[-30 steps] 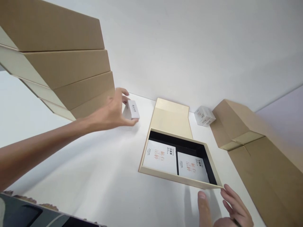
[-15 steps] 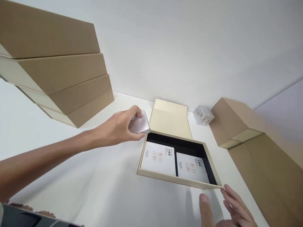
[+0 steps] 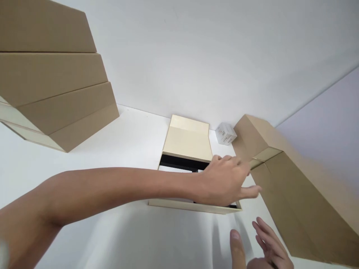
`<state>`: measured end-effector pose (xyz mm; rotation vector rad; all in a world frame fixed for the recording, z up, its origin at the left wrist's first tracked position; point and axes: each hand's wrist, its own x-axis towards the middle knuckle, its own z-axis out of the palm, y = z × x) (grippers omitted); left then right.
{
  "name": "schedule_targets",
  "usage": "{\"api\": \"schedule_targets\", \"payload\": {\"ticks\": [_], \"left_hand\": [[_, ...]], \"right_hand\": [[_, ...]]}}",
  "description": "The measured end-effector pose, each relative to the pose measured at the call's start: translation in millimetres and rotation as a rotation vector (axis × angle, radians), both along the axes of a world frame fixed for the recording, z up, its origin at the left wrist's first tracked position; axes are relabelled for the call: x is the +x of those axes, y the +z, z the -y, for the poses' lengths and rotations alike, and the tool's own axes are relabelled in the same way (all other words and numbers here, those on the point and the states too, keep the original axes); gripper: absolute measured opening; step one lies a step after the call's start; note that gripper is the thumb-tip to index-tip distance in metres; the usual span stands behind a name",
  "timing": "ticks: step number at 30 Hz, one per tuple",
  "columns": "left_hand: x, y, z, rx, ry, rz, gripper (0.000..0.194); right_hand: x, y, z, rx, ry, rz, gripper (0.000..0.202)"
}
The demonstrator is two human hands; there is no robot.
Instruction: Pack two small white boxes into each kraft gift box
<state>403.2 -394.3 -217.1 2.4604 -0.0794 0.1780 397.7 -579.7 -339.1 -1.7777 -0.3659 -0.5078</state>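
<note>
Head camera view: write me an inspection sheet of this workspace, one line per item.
Surface: white tabletop, shadowed in front of the box; no spill seen.
Job's things: cream box open, its flap laid back behind it; white contents mostly hidden by the left arm.
Clutter: stacked tan boxes at left, more tan boxes at right, small printed white boxes at the back.
Grippers: bare hands; left hand over the box's right part, grip unclear; right hand open, just off the near right corner.
Cables: nothing seen.
Surroundings: plain pale wall behind.
</note>
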Motion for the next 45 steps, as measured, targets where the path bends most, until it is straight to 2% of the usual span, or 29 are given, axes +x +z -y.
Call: {"api": "schedule_targets", "payload": {"ticks": [3, 5, 8, 10, 11, 13, 15, 17, 20, 23, 26, 32, 36, 41, 43, 45], "left_hand": [[-21.6, 8.3, -15.4, -0.061, 0.044, 0.048, 0.028], [-42.7, 14.3, -30.5, -0.113, 0.121, 0.010, 0.032], [-73.4, 20.3, -49.7, -0.072, 0.225, -0.193, 0.047], [-88.1, 19.3, -56.6, -0.002, 0.201, -0.343, 0.054], [-93.0, 17.1, -58.3, 0.054, 0.168, -0.386, 0.055], [-97.0, 10.2, -59.4, 0.169, 0.111, -0.417, 0.055], [-94.6, 2.8, -58.7, 0.230, 0.081, -0.448, 0.057], [-88.2, -2.0, -57.8, 0.252, 0.065, -0.471, 0.059], [-76.3, -2.3, -56.8, 0.339, 0.022, -0.499, 0.063], [-65.2, 3.0, -55.5, 0.436, -0.023, -0.583, 0.074], [-56.0, 9.2, -52.1, 0.492, -0.028, -0.652, 0.082], [-43.9, 12.8, -48.1, 0.519, -0.029, -0.661, 0.076], [-48.6, 8.8, -50.6, 0.410, 0.022, -0.582, 0.068], [-76.1, 14.7, -60.8, 0.258, 0.060, -0.433, 0.071], [-81.8, 17.0, -75.7, 0.133, 0.151, -0.294, 0.059], [-77.2, 12.5, -100.1, 0.049, 0.338, -0.150, 0.046]], "right_hand": [[-0.8, 8.3, 0.9, -0.007, 0.077, 0.076, 0.036], [4.1, 21.9, 3.3, -0.091, 0.193, 0.177, 0.030], [21.9, 56.9, 2.5, -0.407, 0.473, 0.340, 0.031], [38.1, 85.5, -7.4, -0.699, 0.715, 0.358, 0.037], [46.2, 99.0, -15.8, -0.869, 0.835, 0.295, 0.039], [61.1, 121.0, -37.4, -1.174, 1.011, 0.148, 0.052], [72.9, 133.4, -60.2, -1.376, 1.127, 0.098, 0.067], [81.3, 137.0, -78.6, -1.499, 1.187, 0.107, 0.075], [88.2, 134.8, -94.9, -1.610, 1.251, 0.100, 0.068], [90.0, 133.3, -102.2, -1.653, 1.286, 0.082, 0.059], [87.6, 134.1, -105.0, -1.685, 1.277, 0.107, 0.059], [78.4, 134.1, -102.4, -1.666, 1.189, 0.218, 0.042], [76.9, 129.9, -101.4, -1.630, 1.176, 0.256, 0.035], [73.8, 122.2, -93.0, -1.526, 1.150, 0.297, 0.036], [71.9, 118.3, -80.0, -1.454, 1.109, 0.301, 0.047], [69.5, 111.4, -59.9, -1.313, 1.029, 0.297, 0.057]]}}
